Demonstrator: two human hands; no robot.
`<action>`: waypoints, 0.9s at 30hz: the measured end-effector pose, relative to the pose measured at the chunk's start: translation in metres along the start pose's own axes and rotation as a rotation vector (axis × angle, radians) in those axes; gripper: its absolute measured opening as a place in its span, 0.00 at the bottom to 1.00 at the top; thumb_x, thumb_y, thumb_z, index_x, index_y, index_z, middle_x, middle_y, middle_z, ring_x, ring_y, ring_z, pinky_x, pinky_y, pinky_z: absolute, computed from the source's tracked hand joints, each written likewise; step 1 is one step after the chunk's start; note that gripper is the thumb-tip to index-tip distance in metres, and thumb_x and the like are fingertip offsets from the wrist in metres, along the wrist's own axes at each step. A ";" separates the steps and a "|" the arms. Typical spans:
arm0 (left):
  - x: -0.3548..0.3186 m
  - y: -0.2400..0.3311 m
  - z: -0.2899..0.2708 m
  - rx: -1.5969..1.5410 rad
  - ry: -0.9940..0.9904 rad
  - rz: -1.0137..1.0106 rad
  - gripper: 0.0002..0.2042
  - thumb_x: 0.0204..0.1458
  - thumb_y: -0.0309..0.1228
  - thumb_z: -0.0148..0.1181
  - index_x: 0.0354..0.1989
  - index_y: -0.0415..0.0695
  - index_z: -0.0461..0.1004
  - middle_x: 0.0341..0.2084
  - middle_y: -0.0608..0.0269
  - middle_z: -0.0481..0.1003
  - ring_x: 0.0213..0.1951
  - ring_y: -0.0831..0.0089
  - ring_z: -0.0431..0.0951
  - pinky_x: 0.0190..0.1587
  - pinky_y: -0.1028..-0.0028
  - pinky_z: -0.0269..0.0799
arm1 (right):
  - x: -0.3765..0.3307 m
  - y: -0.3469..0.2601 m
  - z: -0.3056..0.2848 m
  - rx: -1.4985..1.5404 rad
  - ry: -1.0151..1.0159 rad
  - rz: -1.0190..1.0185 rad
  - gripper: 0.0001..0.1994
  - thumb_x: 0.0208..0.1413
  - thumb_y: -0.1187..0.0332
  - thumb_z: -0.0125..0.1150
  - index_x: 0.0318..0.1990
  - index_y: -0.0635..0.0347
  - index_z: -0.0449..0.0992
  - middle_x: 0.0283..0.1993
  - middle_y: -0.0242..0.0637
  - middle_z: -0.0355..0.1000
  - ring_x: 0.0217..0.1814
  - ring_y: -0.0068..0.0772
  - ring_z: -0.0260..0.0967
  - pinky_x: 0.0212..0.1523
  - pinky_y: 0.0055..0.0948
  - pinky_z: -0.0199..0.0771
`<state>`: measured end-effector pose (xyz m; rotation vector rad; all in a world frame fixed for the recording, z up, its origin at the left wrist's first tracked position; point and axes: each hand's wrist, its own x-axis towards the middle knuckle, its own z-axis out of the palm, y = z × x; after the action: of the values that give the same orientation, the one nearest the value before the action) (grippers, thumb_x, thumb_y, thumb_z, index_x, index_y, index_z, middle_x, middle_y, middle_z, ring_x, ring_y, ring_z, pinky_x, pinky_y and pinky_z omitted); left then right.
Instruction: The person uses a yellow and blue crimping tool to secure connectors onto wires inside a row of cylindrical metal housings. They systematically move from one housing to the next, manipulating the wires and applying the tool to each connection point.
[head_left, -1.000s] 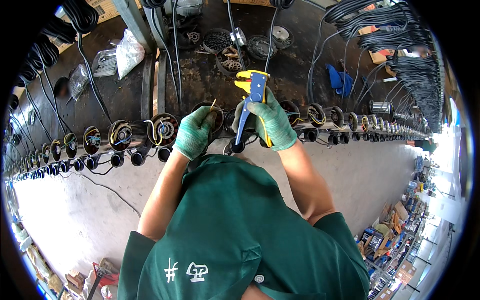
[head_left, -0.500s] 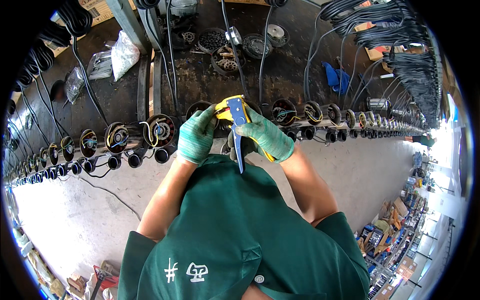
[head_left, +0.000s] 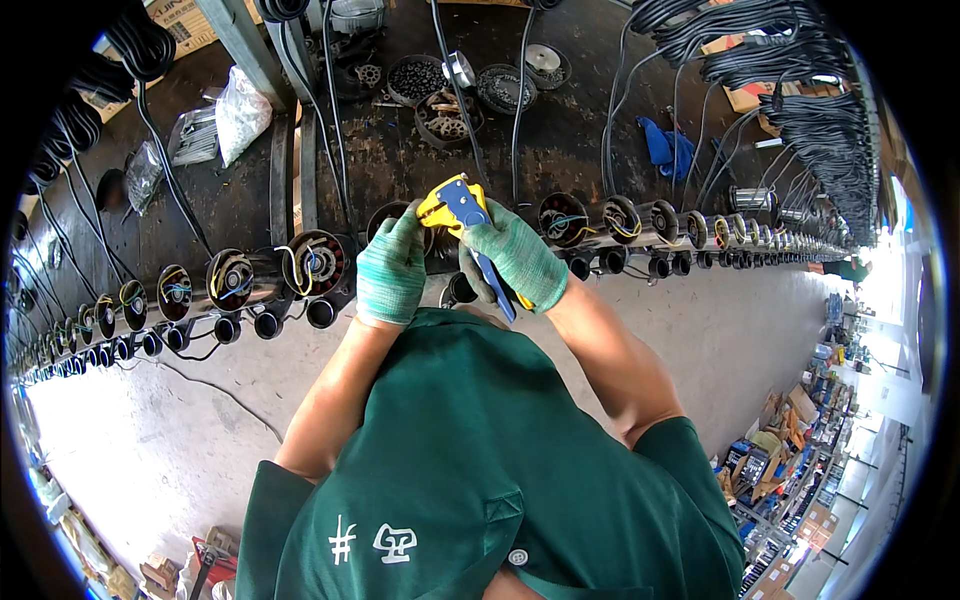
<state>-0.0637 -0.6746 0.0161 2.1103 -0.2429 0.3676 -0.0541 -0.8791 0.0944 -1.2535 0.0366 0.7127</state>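
A blue-and-yellow wire stripper (head_left: 464, 204) is gripped in my right hand (head_left: 522, 256), green-gloved, its jaws toward the upper left and its blue handle slanting down to the lower right. My left hand (head_left: 390, 270), gloved alike, has its fingertips pinched together right at the yellow jaws; whatever lies between them is too small or hidden to make out. Just beyond both hands is the dark round opening of a metal motor housing (head_left: 381, 216), partly covered by the left glove. Beside it on the left, another open housing (head_left: 316, 264) shows coiled windings and yellow wire ends.
Several similar housings (head_left: 565, 221) run along the bench edge both ways, with black tubes (head_left: 320, 313) below. Black cables hang across the dark bench (head_left: 385, 160). Trays of small parts (head_left: 506, 92), a blue cloth (head_left: 668, 150) and a plastic bag (head_left: 242, 115) lie farther back.
The wire stripper has tilted, its handle swinging from nearly upright toward the lower right. My right hand has turned with it, while the left stays pinched by the jaws. The view has shifted slightly.
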 end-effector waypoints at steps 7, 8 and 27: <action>0.004 -0.012 0.003 -0.162 0.042 -0.087 0.14 0.67 0.27 0.61 0.58 0.41 0.80 0.42 0.46 0.84 0.40 0.53 0.87 0.43 0.64 0.82 | 0.019 -0.001 0.001 0.028 0.033 -0.333 0.38 0.60 0.79 0.62 0.76 0.52 0.54 0.65 0.42 0.71 0.47 0.32 0.77 0.46 0.37 0.85; 0.002 -0.018 0.006 -0.187 0.043 -0.092 0.14 0.66 0.27 0.62 0.59 0.41 0.79 0.41 0.47 0.84 0.38 0.56 0.87 0.41 0.65 0.82 | 0.017 -0.007 0.003 0.032 0.029 -0.298 0.37 0.61 0.78 0.62 0.76 0.53 0.54 0.69 0.45 0.67 0.47 0.31 0.77 0.46 0.36 0.85; 0.020 0.000 -0.040 -0.783 -0.369 -0.643 0.12 0.64 0.23 0.65 0.54 0.36 0.78 0.40 0.64 0.83 0.38 0.79 0.81 0.41 0.76 0.80 | 0.022 0.023 0.024 -0.182 0.198 -0.469 0.39 0.56 0.90 0.54 0.76 0.54 0.57 0.75 0.40 0.64 0.53 0.24 0.74 0.58 0.28 0.77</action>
<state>-0.0518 -0.6411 0.0431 1.3530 0.0864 -0.4452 -0.0573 -0.8449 0.0741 -1.4363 -0.1588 0.1880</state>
